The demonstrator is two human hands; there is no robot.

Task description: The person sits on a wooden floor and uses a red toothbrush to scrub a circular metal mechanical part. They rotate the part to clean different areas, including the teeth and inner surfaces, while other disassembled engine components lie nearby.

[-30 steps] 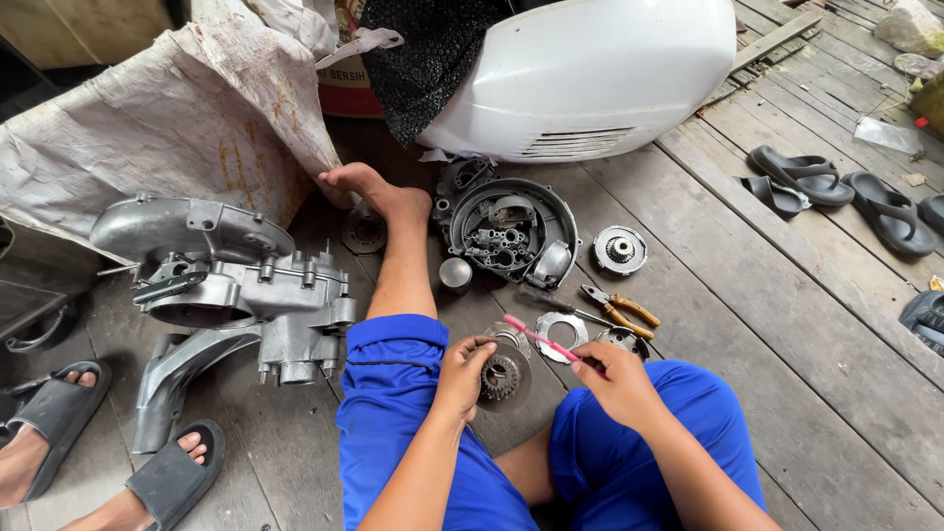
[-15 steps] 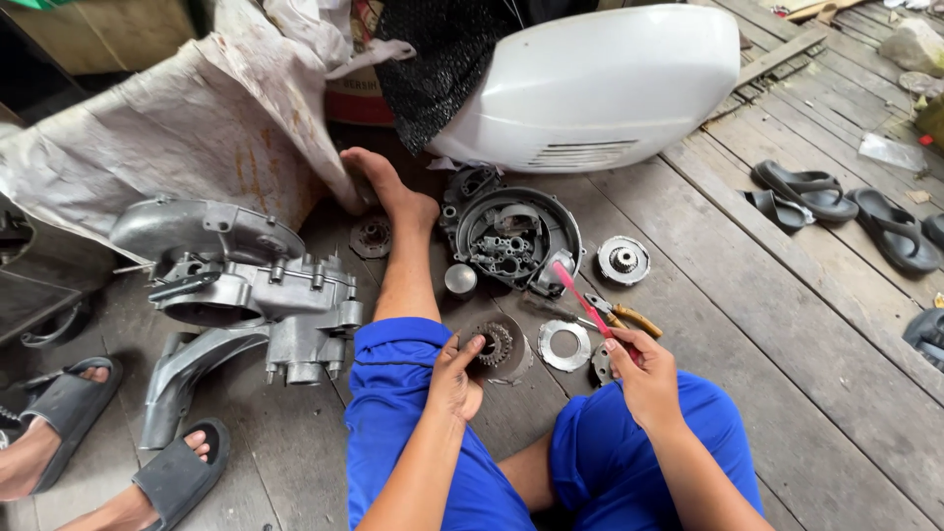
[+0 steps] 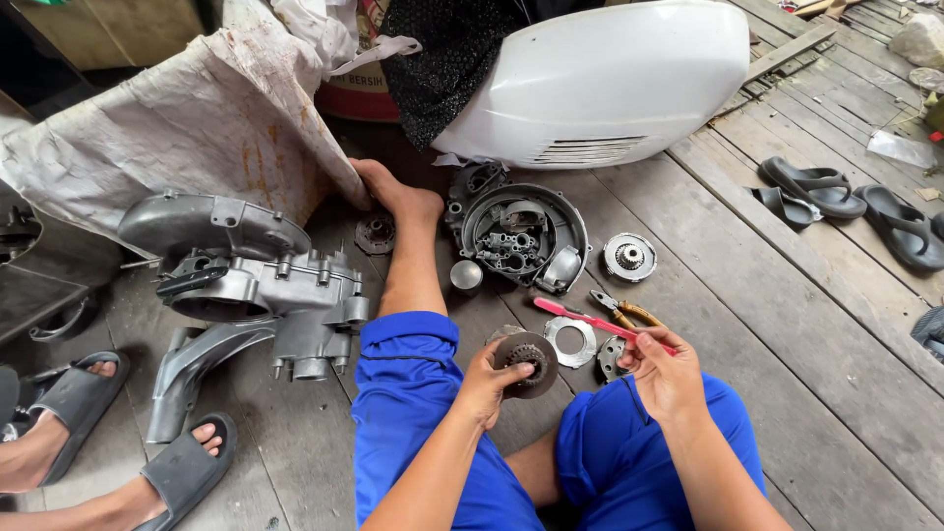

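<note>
I sit on a wooden floor in blue trousers. My left hand [image 3: 484,382] grips a round, dark clutch disc assembly [image 3: 526,362] with a toothed hub, held above my left knee. My right hand [image 3: 661,366] holds a red-handled tool [image 3: 580,317] that points left toward the disc, its tip a short way from it. A flat metal ring [image 3: 570,341] lies on the floor just below the tool. Yellow-handled pliers [image 3: 627,310] lie beside my right hand.
A round engine cover with parts inside [image 3: 521,238] and a small gear hub [image 3: 629,257] lie ahead. A grey engine casing [image 3: 251,285] sits left. A white scooter panel [image 3: 600,84] is behind. Another person's sandalled feet [image 3: 59,428] are at lower left; black sandals [image 3: 836,197] right.
My right hand swung the red tool from pointing up toward the cover down to level, pointing left. My left hand lifted the disc slightly toward me.
</note>
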